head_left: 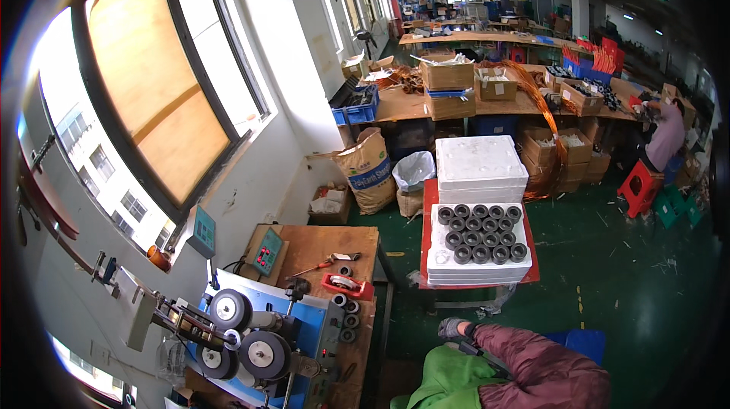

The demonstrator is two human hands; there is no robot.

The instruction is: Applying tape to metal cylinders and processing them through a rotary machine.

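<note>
Ahead, black rings (479,239) sit on white foam (456,276) beyond the hands (452,327), one showing, its hold impossible to tell.

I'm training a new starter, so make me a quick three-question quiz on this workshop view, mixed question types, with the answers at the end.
1. Multiple choice: What does the large group of thick black rings in rows sit on?
A) a blue plastic crate
B) a white foam block
C) a brown paper sack

2. True or false: The camera wearer's grey-gloved hand is apart from the white foam block.

3. Fill in the colour: The seated co-worker in the pale pink top is on a ____ plastic stool.

Key: 1. B; 2. True; 3. Red
</note>
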